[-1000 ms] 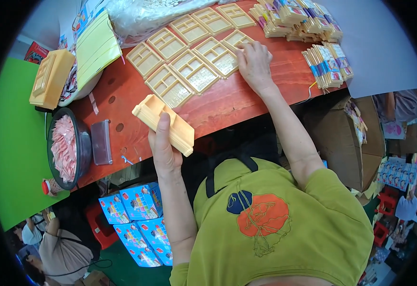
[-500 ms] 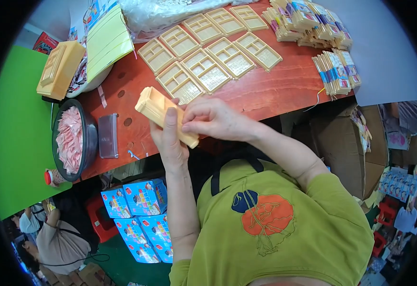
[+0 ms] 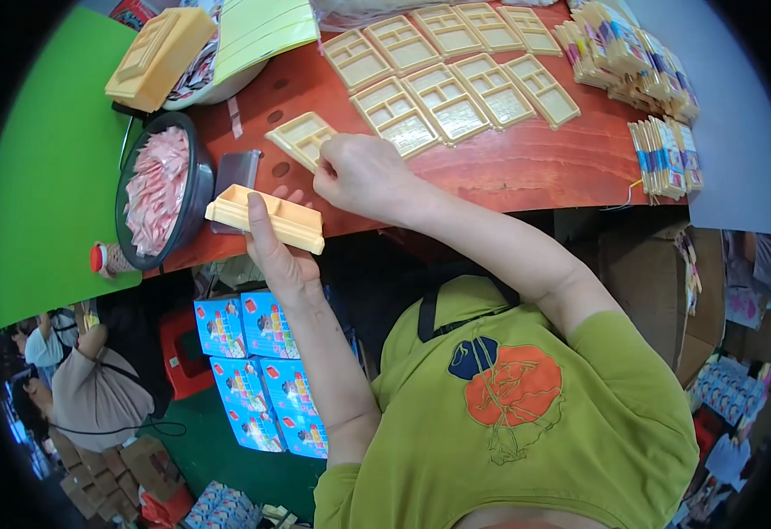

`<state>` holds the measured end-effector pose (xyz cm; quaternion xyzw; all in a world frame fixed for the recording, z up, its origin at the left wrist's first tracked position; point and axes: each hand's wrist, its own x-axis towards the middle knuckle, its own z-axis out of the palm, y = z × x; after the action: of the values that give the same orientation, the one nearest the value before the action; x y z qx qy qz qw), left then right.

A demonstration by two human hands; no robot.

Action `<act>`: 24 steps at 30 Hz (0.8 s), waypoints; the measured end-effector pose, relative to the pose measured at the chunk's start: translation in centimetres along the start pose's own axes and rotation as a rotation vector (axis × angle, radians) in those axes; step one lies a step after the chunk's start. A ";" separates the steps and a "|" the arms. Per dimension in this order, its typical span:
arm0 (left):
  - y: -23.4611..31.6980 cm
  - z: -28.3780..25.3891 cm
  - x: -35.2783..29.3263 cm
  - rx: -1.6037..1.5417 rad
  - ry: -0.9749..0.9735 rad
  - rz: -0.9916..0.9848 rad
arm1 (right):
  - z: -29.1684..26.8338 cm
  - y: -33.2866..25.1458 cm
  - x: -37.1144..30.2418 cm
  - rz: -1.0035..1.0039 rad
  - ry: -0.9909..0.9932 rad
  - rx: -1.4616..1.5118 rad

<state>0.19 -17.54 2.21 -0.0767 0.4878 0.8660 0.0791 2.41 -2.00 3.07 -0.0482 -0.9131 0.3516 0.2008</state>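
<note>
My left hand [image 3: 275, 260] is closed around a small stack of cream plastic compartment trays [image 3: 293, 231], held level over the table's front edge with the thumb on top. My right hand [image 3: 363, 176] reaches over the table, its fingers curled at the right corner of a single compartment tray [image 3: 295, 139]. That tray lies at or just above the tabletop; the fingertips are hidden behind the hand. Matching trays [image 3: 456, 104] lie flat in two rows on the red wooden table [image 3: 509, 172], just beyond my right hand.
A black tub [image 3: 193, 189] of pink sachets stands at the left, beside a clear plastic lid [image 3: 237, 167]. A yellow block of stacked trays [image 3: 158, 60] sits behind it. Banded tray bundles [image 3: 663, 159] are piled at the right. Blue printed boxes [image 3: 271, 326] stand below the edge.
My right hand has moved from the stack out over the table, and a single tray now shows at its fingers. The left hand has tilted the stack flatter. The whole view has shifted.
</note>
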 end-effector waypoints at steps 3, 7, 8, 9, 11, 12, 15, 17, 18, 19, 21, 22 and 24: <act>0.2 -0.4 -0.4 0.043 0.013 0.014 | 1.4 0.7 1.2 0.021 -0.083 -0.109; 0.3 -1.3 -0.8 0.058 -0.014 -0.008 | 2.4 2.0 1.6 -0.021 -0.089 -0.268; 0.3 -1.4 -0.8 0.058 -0.022 -0.014 | 2.3 2.2 1.5 -0.027 -0.093 -0.267; 0.2 -1.5 -0.6 0.062 -0.030 -0.022 | 2.1 2.4 1.5 -0.060 -0.065 -0.288; -0.1 -1.6 -0.3 0.052 -0.055 -0.029 | 2.2 2.6 1.8 -0.095 -0.021 -0.302; -0.2 -1.5 -0.3 0.044 -0.084 -0.045 | 2.0 2.7 1.6 -0.110 -0.019 -0.296; 0.3 -0.3 0.2 -0.034 -0.085 -0.095 | 0.4 1.2 1.0 -0.162 0.029 -0.116; 1.4 0.8 0.7 -0.157 -0.143 -0.171 | -1.5 1.1 0.2 -0.170 -0.001 0.018; 2.4 0.9 1.1 -0.195 -0.209 -0.189 | -2.0 1.2 -0.3 -0.182 -0.037 0.097; 2.8 0.9 2.0 -0.213 -0.208 -0.212 | -2.9 1.8 -1.1 -0.169 -0.066 0.127; 3.3 1.1 4.0 -0.286 -0.244 -0.287 | -5.1 2.9 -2.6 -0.089 -0.083 0.158; 3.9 1.7 4.3 -0.307 -0.222 -0.265 | -6.2 3.4 -3.3 -0.023 -0.071 0.161; 5.3 1.6 5.4 -0.202 -0.122 -0.237 | -7.8 4.6 -4.6 0.040 -0.018 0.135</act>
<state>-6.27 -18.56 6.34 -0.0887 0.3802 0.8982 0.2022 9.54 5.26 3.76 -0.0496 -0.8880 0.4166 0.1884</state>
